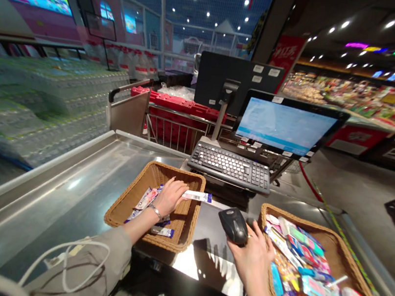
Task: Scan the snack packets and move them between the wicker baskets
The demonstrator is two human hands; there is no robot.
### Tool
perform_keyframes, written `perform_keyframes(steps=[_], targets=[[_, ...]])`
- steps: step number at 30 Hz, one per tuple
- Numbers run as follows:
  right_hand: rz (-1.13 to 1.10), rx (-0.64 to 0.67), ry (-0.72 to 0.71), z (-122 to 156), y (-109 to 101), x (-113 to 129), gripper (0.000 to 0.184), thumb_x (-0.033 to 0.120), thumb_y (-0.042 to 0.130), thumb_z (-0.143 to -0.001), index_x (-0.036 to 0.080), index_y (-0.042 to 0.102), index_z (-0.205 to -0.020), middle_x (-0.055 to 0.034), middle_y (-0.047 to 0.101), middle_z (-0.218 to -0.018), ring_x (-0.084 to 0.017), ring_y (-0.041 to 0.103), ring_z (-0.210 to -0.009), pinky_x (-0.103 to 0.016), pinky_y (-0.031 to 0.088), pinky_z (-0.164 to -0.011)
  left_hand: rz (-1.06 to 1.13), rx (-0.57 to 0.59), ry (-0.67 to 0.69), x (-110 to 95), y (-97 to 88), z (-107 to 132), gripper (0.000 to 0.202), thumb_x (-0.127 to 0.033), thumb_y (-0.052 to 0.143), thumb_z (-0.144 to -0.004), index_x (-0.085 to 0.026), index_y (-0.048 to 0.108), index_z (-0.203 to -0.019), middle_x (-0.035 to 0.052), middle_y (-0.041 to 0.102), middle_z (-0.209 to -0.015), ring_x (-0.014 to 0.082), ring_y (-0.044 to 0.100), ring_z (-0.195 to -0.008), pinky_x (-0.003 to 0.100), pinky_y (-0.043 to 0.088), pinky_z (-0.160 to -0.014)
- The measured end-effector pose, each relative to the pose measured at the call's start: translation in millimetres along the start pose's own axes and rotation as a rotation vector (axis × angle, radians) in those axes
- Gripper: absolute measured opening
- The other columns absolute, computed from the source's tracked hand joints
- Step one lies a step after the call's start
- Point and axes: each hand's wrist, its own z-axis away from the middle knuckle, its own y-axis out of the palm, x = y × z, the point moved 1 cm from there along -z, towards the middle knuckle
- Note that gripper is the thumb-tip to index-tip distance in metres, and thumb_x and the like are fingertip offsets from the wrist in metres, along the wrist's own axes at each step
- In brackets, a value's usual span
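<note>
My left hand (171, 196) is over the left wicker basket (187, 239), its fingers closed on a long slim white packet with blue ends (198, 196). The packet juts right, past the basket's rim and toward the scanner. Several similar packets (147, 199) lie in the basket below, partly hidden by my hand and wrist. In my right hand (252, 256) is a black barcode scanner (233, 225), its head tilted toward the left basket. The fingers wrap round its grip, which they mostly hide.
A second wicker basket (348, 245) at the right holds several colourful packaged goods. Beyond the metal counter (98, 178) are a keyboard (231, 167), a lit monitor (284, 126) and a dark screen's back (226, 80). A white cable (69, 247) loops over my left sleeve.
</note>
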Motion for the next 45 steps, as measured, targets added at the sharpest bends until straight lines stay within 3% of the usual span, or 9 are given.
perform_keyframes(steps=[3,9,15,21,28,37,45], targets=[[0.006,-0.002,0.005,-0.6,-2.9,-0.1,0.041,0.042,0.056,-0.077,0.021,0.071,-0.107,-0.0076,0.070,-0.121,-0.032,0.048,-0.133,-0.056,0.018,-0.114,0.006,-0.057,-0.022,-8.7,2.0,-3.8,0.029,-0.028,0.049,-0.099,-0.019,0.058,-0.125,0.0114,0.064,-0.121,0.0269,0.054,-0.124,0.060,0.029,-0.117],[0.020,-0.017,0.000,0.0,-8.2,1.4,0.039,0.038,0.057,-0.076,0.021,0.071,-0.109,-0.0074,0.071,-0.121,-0.032,0.047,-0.134,-0.054,0.019,-0.114,0.025,-0.194,0.019,-26.2,8.6,-16.9,0.029,-0.021,0.054,-0.095,-0.020,0.061,-0.123,0.0093,0.064,-0.104,0.0263,0.062,-0.112,0.069,0.033,-0.113],[0.024,-0.045,-0.001,0.8,-15.3,5.5,0.035,0.033,0.059,-0.075,0.022,0.071,-0.106,-0.0060,0.071,-0.120,-0.031,0.047,-0.134,-0.053,0.017,-0.115,0.006,-0.332,0.106,-54.0,12.1,-34.5,0.026,-0.019,0.054,-0.096,-0.017,0.064,-0.120,0.0091,0.067,-0.096,0.0270,0.064,-0.114,0.063,0.036,-0.115],[0.030,-0.043,0.035,2.7,-22.3,4.6,0.030,0.029,0.061,-0.075,0.024,0.072,-0.102,-0.0034,0.070,-0.123,-0.032,0.045,-0.136,-0.054,0.015,-0.115,0.005,-0.425,0.184,-71.9,20.8,-46.6,0.030,-0.027,0.051,-0.099,-0.015,0.063,-0.124,0.0130,0.072,-0.113,0.0242,0.066,-0.115,0.051,0.046,-0.112],[0.034,-0.078,0.053,4.1,-25.9,1.2,0.024,0.028,0.064,-0.073,0.025,0.074,-0.095,-0.0032,0.071,-0.122,-0.033,0.046,-0.135,-0.056,0.014,-0.115,-0.018,-0.406,0.211,-84.2,28.7,-55.0,0.035,-0.026,0.049,-0.101,-0.017,0.058,-0.134,0.0118,0.069,-0.128,0.0245,0.062,-0.124,0.054,0.033,-0.120],[0.018,-0.080,0.066,4.0,-28.7,1.5,0.024,0.027,0.064,-0.073,0.025,0.074,-0.094,-0.0034,0.071,-0.120,-0.033,0.046,-0.134,-0.056,0.013,-0.114,-0.037,-0.464,0.232,-94.7,31.4,-62.5,0.032,-0.024,0.050,-0.101,-0.016,0.061,-0.130,0.0090,0.072,-0.123,0.0214,0.065,-0.120,0.050,0.021,-0.126],[0.028,-0.094,0.045,3.4,-25.4,-2.8,0.024,0.027,0.065,-0.073,0.027,0.074,-0.096,-0.0029,0.072,-0.117,-0.032,0.046,-0.134,-0.056,0.014,-0.115,-0.030,-0.447,0.217,-93.1,36.3,-65.3,0.035,-0.027,0.049,-0.101,-0.018,0.059,-0.133,0.0089,0.071,-0.126,0.0222,0.064,-0.122,0.051,0.025,-0.124]])
